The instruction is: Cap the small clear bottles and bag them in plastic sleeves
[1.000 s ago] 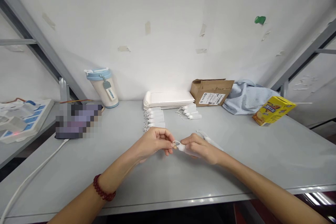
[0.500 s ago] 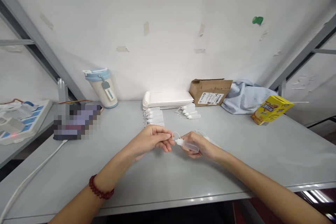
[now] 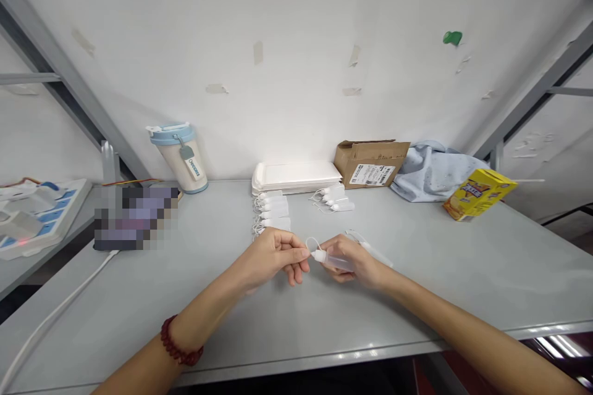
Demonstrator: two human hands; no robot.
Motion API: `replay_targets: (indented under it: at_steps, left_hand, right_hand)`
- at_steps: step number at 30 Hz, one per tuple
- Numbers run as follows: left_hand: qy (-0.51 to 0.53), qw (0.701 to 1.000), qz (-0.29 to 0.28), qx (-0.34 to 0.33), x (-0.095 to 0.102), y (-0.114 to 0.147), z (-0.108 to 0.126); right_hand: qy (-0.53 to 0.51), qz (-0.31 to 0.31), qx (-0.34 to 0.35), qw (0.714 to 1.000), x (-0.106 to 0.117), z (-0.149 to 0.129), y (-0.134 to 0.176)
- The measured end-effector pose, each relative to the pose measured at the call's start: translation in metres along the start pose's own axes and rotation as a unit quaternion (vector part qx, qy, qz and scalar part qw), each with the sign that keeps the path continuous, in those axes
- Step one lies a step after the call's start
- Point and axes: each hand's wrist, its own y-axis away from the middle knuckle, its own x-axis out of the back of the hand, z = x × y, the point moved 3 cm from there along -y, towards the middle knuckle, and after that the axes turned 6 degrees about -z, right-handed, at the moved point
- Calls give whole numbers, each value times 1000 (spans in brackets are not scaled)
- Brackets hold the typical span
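My right hand (image 3: 354,259) grips a small translucent dropper bottle (image 3: 320,256) lying sideways, its white nozzle pointing left. A thin loop strap (image 3: 313,239) arcs above that nozzle. Thumb and forefinger of my left hand (image 3: 278,256) are pinched at the nozzle's tip, on the small cap at the strap's end; the fingertips mostly hide the cap. Another bottle (image 3: 377,254) with a loop strap lies behind my right hand, partly covered. Several similar bottles (image 3: 275,213) lie in a column beyond my left hand, and a smaller group (image 3: 340,205) lies farther right.
White trays (image 3: 296,176) are stacked against the wall beside a cardboard box (image 3: 370,163). Right of them are a light blue cloth (image 3: 426,166) and a yellow carton (image 3: 482,194). A tumbler (image 3: 180,157), a pixelated phone-like object (image 3: 136,219) with a white cable, and a power strip (image 3: 60,216) stand left.
Both hands and the bottle have shifted slightly toward me in the picture. My left fingers stay pinched at the nozzle tip. More of the bottle behind my right hand shows.
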Motion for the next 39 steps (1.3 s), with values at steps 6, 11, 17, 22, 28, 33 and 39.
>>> replay_targets:
  at_steps: [6, 11, 17, 22, 28, 33, 39]
  left_hand:
    - [-1, 1000, -13, -3, -2, 0, -4]
    - [2, 1000, -11, -17, 0, -1, -2]
    - [-8, 1000, -2, -18, 5, -1, 2]
    - [-23, 999, 2, -31, 6, 0, 4]
    - [-49, 998, 13, -44, 9, 0, 8]
    - [-28, 990, 122, -68, 32, 4, 14]
    - [12, 947, 308, -86, 80, 17, 16]
  right_hand:
    - [-13, -6, -6, 1000, 0, 3, -1]
    - [-14, -2, -8, 1000, 2, -2, 0]
    - [9, -3, 1, 1000, 3, -7, 2]
    - [35, 0, 0, 999, 3, -7, 2]
    - [136, 44, -15, 990, 3, -14, 3]
    - [329, 155, 11, 931, 15, -25, 8]
    - [568, 231, -21, 790, 40, -39, 18]
